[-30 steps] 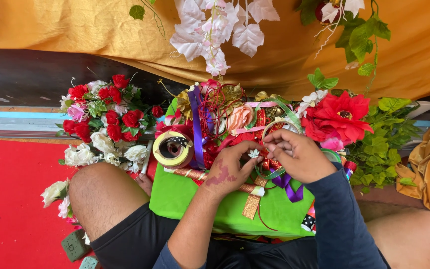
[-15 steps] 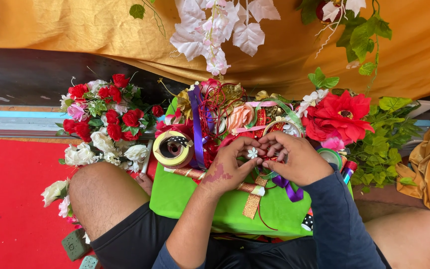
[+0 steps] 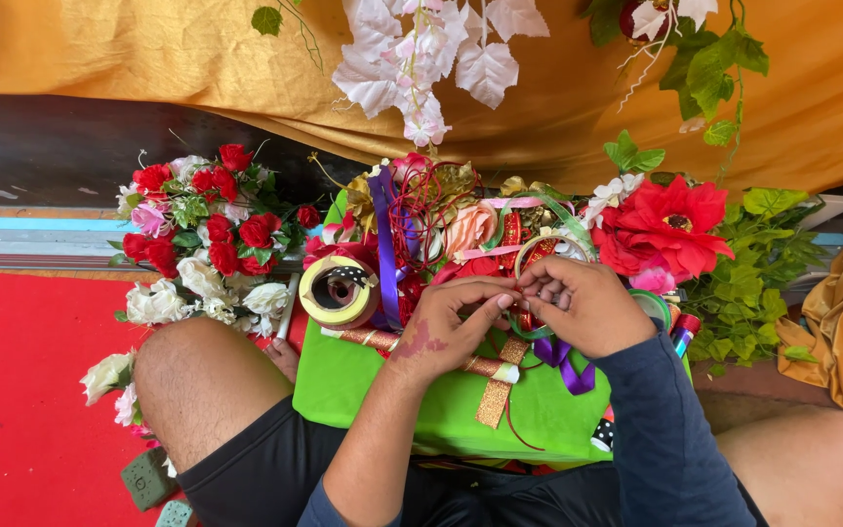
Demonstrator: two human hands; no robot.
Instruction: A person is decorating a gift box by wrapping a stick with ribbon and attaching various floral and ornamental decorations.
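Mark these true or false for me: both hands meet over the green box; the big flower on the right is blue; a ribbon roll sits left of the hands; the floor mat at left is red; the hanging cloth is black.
1. Left hand and right hand meet over the green box: true.
2. Big flower is blue: false, red.
3. Ribbon roll sits left of the hands: true.
4. Mat is red: true.
5. Cloth is black: false, golden orange.

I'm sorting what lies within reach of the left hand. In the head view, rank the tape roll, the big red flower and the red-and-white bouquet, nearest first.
From the left hand:
1. Tape roll, just to its left on the green box.
2. Big red flower, off to the right, past the right hand.
3. Red-and-white bouquet, far left on the floor.
The last two are nearly level.
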